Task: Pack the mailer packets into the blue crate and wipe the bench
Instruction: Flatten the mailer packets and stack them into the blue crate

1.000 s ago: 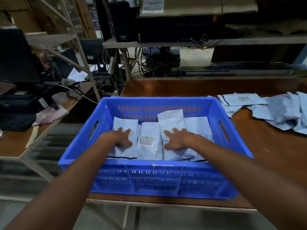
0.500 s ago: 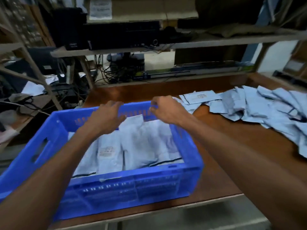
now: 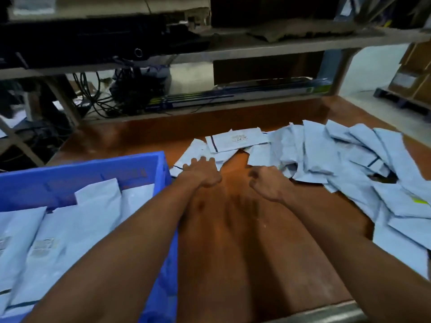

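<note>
The blue crate (image 3: 81,169) stands at the left of the brown bench (image 3: 245,241), with several pale mailer packets (image 3: 70,229) standing in it. A loose heap of mailer packets (image 3: 338,159) covers the bench's right side. My left hand (image 3: 201,171) lies palm down, its fingertips on the nearest packet (image 3: 196,151) just right of the crate. My right hand (image 3: 268,181) hovers with fingers spread at the heap's left edge, holding nothing that I can see.
A low metal shelf (image 3: 210,54) with dark equipment and tangled cables (image 3: 116,94) spans the back of the bench. Cardboard boxes (image 3: 415,73) sit on a pallet at far right. The bench's metal front edge (image 3: 326,311) runs along the bottom.
Both hands left the crate and moved right to the loose packets on the bench. The view swung right, so the crate now sits at the left edge.
</note>
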Tool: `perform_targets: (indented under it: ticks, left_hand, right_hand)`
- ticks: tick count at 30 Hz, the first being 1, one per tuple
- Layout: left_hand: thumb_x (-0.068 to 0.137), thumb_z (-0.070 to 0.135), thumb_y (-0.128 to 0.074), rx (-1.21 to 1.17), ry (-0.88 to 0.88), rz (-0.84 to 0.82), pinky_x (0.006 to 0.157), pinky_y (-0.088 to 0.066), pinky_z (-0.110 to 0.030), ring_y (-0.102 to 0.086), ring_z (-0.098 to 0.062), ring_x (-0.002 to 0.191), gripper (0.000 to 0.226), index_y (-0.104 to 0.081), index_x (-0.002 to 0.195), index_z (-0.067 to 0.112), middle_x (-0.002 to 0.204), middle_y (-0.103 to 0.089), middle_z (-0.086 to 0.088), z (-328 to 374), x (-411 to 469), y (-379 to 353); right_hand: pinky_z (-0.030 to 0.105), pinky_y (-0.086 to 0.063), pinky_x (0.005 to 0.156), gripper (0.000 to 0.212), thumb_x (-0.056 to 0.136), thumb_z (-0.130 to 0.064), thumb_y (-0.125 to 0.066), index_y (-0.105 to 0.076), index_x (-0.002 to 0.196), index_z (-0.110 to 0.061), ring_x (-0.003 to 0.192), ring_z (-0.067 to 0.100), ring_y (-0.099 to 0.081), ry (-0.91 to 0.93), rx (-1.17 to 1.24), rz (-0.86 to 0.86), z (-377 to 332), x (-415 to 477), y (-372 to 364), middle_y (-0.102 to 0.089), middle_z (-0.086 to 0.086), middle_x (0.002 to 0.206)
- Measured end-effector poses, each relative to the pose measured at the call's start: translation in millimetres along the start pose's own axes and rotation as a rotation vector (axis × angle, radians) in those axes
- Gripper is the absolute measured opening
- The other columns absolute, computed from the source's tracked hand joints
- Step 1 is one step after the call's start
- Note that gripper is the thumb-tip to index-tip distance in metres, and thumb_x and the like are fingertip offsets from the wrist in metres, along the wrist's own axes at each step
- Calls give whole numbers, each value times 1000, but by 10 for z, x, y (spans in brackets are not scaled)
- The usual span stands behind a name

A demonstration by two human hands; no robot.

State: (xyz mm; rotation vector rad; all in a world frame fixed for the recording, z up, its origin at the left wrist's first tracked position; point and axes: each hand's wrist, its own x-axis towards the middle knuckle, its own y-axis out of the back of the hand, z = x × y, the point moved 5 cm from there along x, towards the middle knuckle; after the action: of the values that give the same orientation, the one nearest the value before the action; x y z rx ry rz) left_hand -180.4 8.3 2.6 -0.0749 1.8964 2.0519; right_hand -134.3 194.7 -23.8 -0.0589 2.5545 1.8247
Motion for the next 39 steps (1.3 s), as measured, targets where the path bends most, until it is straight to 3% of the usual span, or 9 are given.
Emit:
perform_targets:
  ticks: [4, 7, 12, 15, 18, 25, 34, 37, 39]
  left_hand:
    - [96, 50, -44, -11, 168, -41, 118, -14, -58, -10, -38, 149, 75, -8, 157, 23, 164, -7, -9, -171, 406, -297]
    - [99, 45, -38, 3, 212, 24, 117, -12, -60, -4, -38, 150, 68, -6, 155, 25, 165, 0, -7, -404, 638, -497]
    - [97, 63, -33, -12, 260, 24, 120, -6, -56, 3, -40, 150, 80, 12, 156, 32, 165, 14, -6, -725, 955, -735]
    - [96, 67, -25, -17, 244, 0, 120, -10, -58, 3, -39, 151, 76, 17, 153, 39, 165, 14, -6, -739, 1104, -871]
    - [94, 70, -14, 21, 293, 55, 119, -14, -60, -3, -38, 151, 72, 15, 153, 40, 166, 7, -6, -680, 1136, -963]
    - [100, 54, -31, -6, 298, 81, 115, -18, -57, -12, -36, 148, 63, -4, 155, 41, 164, -7, -2, -322, 553, -989]
    - [100, 49, -35, -126, 252, 162, 115, -15, -54, -8, -34, 149, 61, -12, 155, 37, 162, -14, -1, 164, -670, -1310]
    - [99, 53, -36, -122, 203, 150, 115, -16, -55, -11, -34, 147, 63, -13, 155, 38, 162, -14, -3, 247, -1134, -1443]
    - [97, 57, -37, -122, 179, 174, 115, -17, -56, -16, -33, 145, 64, -17, 154, 38, 160, -15, -4, 235, -1335, -1477]
  right_hand:
    - [46, -45, 103, 56, 91, -51, -52, -45, 140, -26, 123, 33, -53, 28, 33, -66, 57, 605, -164, -53, 10, 141]
    - [57, -32, 112, 71, 88, -65, -48, -27, 150, -37, 138, 38, -35, -2, 55, -76, 18, 1166, -230, -32, 8, 157]
    - [68, -7, 114, 75, 86, -78, -34, -9, 152, -50, 149, 44, 1, 56, -75, -144, -173, 1853, -503, 1, 1, 166]
    - [71, 2, 113, 79, 80, -87, -15, -1, 151, -53, 149, 42, 9, 121, -128, -199, -175, 2045, -880, 9, 2, 165]
    - [70, 1, 114, 89, 72, -94, -5, -2, 151, -52, 148, 44, 8, 148, -191, -173, -80, 2012, -1120, 5, 0, 166]
    - [66, -4, 115, 86, 73, -94, -11, -17, 148, -53, 148, 44, -7, 226, -191, -232, -11, 1431, -926, -10, -5, 165]
    - [60, 5, 118, 84, 73, -93, -5, -13, 148, -55, 150, 30, 16, 214, -178, -224, 228, -339, -889, 2, -13, 165]
    - [58, 2, 118, 76, 81, -88, -9, -37, 141, -50, 152, 24, 2, 279, -245, -155, 377, -902, -661, -19, -15, 161]
    - [55, -6, 119, 71, 84, -86, -15, -57, 121, -43, 147, 18, -20, 246, -170, -115, 504, -1131, -474, -43, -16, 146]
